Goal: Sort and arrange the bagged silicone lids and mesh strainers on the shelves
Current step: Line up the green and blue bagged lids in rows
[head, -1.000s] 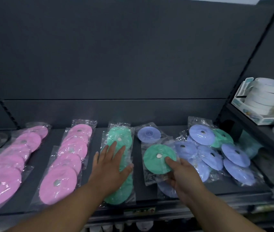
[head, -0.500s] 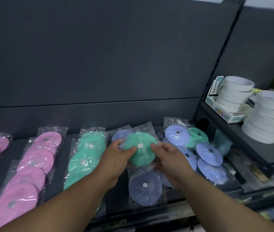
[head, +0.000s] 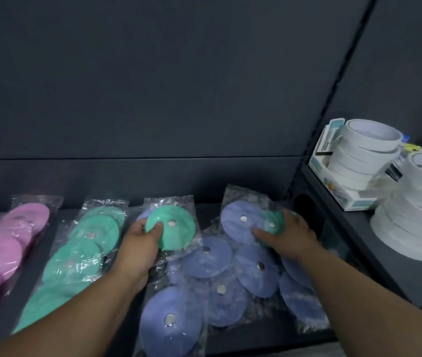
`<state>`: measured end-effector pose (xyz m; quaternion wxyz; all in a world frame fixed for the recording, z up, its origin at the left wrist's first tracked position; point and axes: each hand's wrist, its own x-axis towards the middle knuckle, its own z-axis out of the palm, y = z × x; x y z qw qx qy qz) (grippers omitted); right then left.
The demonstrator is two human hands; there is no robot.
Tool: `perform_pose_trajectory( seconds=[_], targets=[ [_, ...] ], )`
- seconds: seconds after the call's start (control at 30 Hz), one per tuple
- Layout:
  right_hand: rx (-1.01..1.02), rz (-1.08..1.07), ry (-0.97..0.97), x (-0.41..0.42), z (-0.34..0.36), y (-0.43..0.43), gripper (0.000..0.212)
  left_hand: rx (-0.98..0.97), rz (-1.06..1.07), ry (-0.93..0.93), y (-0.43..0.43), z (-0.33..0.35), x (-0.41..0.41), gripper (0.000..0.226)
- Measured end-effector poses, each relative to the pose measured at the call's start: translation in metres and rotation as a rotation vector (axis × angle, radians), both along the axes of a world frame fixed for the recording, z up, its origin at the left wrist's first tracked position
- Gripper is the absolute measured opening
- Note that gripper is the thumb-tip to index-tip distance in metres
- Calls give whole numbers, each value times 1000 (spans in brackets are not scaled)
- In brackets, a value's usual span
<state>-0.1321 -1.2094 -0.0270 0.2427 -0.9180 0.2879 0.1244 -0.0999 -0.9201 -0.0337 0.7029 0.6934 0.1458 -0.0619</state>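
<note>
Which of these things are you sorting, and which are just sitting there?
Part of the job: green lid held in the left hand; second green lid under the right hand; green row; pink row; blue pile.

Just lying about: white tape rolls and their box on the side shelf.

- Nothing legible anywhere on the shelves, folks.
- The white display box [head: 319, 171] carries pale blue printed panels and a dark strip, all too blurred to read.
- Inside that box, the tape rolls [head: 364, 150] show plain white sides.
- Left of the box, the bagged lids [head: 206, 256] show only glare on clear plastic.
</note>
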Motion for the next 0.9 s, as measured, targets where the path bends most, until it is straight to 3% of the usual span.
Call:
perform_pose_trajectory(
  seconds=[0.07,0.33,0.5,0.57,0.77,0.9],
  targets=[
    [22,44,1,4,-1,4,127,7,2,-2,-6,-3,6,9],
    [4,92,-114,11,0,18,85,-115,-71,92,-23,0,15,17],
    [70,202,-135,14,9,15,94,-213,-133,136,-33,7,22,19],
    [108,167,-181,15,9,15,95,-224,-166,135,-35,10,26,16],
    [378,1,-455,21,23,17,67,-191,-220,80,-27,24,35,13],
    [456,-116,-612,23,42,23,35,-164,-155,75,-4,28,40,16]
  ],
)
